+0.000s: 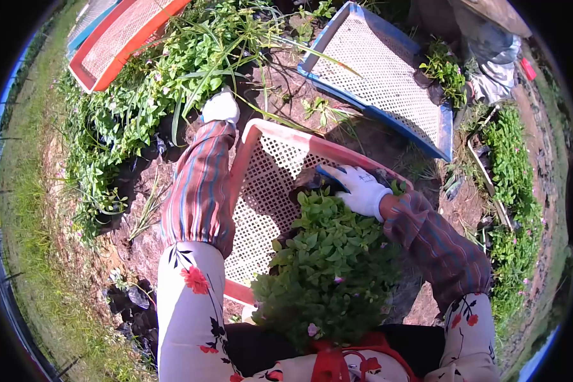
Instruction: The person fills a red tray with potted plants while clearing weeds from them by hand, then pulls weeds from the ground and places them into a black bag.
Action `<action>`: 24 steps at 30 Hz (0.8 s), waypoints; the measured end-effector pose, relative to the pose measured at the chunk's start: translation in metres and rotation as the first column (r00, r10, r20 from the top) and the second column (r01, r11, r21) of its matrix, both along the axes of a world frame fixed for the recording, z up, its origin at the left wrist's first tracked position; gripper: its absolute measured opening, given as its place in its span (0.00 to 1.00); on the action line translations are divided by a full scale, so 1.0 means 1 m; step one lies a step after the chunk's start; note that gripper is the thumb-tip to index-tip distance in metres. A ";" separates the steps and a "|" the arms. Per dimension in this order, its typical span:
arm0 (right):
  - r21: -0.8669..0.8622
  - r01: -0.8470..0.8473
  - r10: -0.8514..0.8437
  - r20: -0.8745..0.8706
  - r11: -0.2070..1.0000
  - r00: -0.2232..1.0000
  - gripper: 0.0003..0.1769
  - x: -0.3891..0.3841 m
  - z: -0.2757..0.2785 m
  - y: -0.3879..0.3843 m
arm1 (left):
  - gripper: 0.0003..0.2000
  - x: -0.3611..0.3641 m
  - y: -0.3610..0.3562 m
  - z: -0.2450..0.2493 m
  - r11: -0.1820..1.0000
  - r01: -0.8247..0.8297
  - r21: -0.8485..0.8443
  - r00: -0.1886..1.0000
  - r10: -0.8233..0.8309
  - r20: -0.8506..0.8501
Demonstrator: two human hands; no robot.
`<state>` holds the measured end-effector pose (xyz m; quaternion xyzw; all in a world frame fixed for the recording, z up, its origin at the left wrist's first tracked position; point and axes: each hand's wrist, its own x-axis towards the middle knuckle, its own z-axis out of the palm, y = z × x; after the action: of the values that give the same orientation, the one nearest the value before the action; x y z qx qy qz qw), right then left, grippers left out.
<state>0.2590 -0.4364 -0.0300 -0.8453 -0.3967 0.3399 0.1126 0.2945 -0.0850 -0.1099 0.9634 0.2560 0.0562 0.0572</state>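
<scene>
Head view: left bed (172,70) of leafy growth spreads on the left, with grass among its leaves. The pink crate (286,135) lies on the ground between the arms, its floor latticed. The plants (331,248) form a dense green clump over its right half, dotted with a few pink flowers. Beyond it, the blue crate (388,70) lies at a slant; the right bed (514,165) runs down the far right. The orange crate (118,48) sits at top left. The right hand (360,191), gloved, reaches to a dark pot (309,178) behind the clump, fingers bent; whether they grip is unclear. The left hand (221,107), also gloved, is at the left bed's edge, fingers too hidden to tell their state.
</scene>
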 end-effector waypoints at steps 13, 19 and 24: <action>0.019 0.013 -0.014 0.096 1.000 0.995 0.34 -0.009 -0.011 -0.006 | 0.05 -0.111 0.011 0.029 0.722 0.262 -0.640 0.882 0.091 0.463; -0.021 0.041 -0.040 0.079 0.999 0.996 0.32 -0.015 -0.001 -0.004 | 0.08 -0.102 -0.101 0.129 0.804 0.593 -0.047 0.716 -0.500 0.488; -0.075 0.159 -0.147 0.141 0.984 0.979 0.21 -0.054 0.014 -0.006 | 0.12 -0.071 -0.188 0.027 0.404 0.913 -0.054 0.407 -0.895 0.182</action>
<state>0.2047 -0.4426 -0.0158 -0.8985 -0.3220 0.2889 0.0748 0.2236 -0.2727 -0.0831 0.9358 -0.3069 0.0574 0.1639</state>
